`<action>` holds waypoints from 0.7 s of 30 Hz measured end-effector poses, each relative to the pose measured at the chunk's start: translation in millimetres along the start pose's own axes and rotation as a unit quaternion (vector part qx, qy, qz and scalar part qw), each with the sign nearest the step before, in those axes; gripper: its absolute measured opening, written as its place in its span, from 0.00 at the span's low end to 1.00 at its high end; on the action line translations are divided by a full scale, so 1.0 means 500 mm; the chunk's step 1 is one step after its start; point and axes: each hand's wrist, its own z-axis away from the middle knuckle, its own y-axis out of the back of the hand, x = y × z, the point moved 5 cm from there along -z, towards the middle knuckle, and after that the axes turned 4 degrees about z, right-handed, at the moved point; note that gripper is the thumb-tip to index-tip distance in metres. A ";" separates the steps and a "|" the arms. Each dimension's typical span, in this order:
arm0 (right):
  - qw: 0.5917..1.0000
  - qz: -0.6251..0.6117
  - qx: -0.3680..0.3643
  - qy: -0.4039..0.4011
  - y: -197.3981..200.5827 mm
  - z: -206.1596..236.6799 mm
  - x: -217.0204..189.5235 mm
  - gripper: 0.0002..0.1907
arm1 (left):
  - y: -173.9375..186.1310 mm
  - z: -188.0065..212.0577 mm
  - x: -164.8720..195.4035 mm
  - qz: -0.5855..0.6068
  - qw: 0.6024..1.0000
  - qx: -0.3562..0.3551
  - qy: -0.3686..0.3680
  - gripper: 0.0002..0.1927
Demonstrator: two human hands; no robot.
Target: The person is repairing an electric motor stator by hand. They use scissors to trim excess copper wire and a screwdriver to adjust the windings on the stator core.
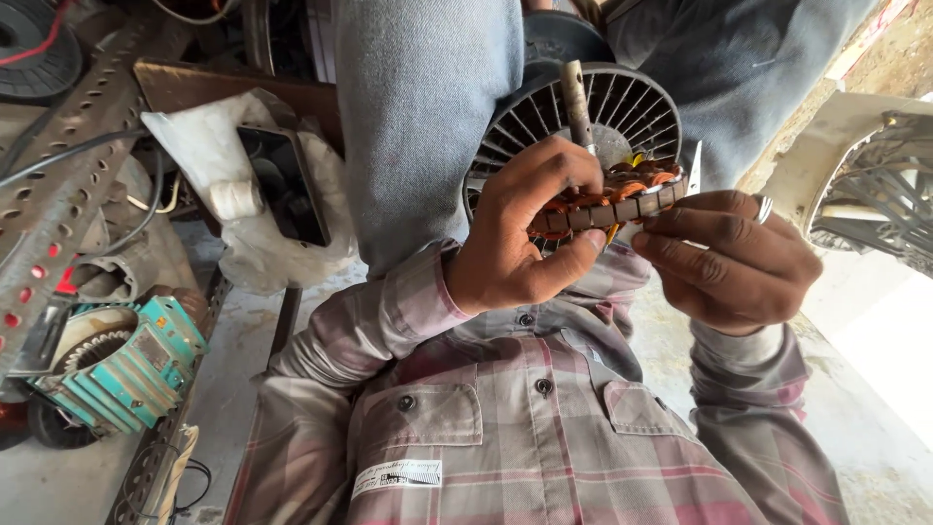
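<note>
My left hand [515, 233] and my right hand [734, 258] hold a small motor stator [622, 201] between them, close above my checked shirt. The stator is a ring of dark laminations wound with copper wire, and a metal shaft [575, 97] sticks up from it. My left hand's fingers curl over the copper coils with the thumb under the rim. With a ring on one finger, my right hand pinches the rim's right side. Behind the stator lies a round ribbed black motor cover [632, 112], between my jeans-clad knees [418, 117].
A teal motor body [121, 365] with exposed windings sits at the left on a dirty floor. A perforated metal angle bar [68, 165], cables and a wire spool [34, 44] lie above it. A white plastic housing [243, 185] is left of my knee, a white fan part [875, 185] at right.
</note>
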 end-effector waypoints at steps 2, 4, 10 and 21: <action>0.999 -0.014 -0.023 -0.027 0.006 -0.012 0.003 0.07 | -0.002 -0.003 -0.001 0.026 1.000 0.000 0.009 0.13; 0.998 -0.021 -0.049 -0.043 0.009 -0.028 0.001 0.07 | -0.003 -0.004 -0.005 0.051 0.998 -0.002 0.028 0.12; 0.995 0.023 -0.084 -0.054 0.006 -0.070 -0.022 0.07 | -0.003 -0.002 -0.010 0.086 0.995 -0.003 0.047 0.12; 0.993 0.061 -0.076 -0.064 -0.005 -0.086 -0.043 0.07 | -0.011 0.001 -0.018 0.068 0.997 0.007 0.021 0.12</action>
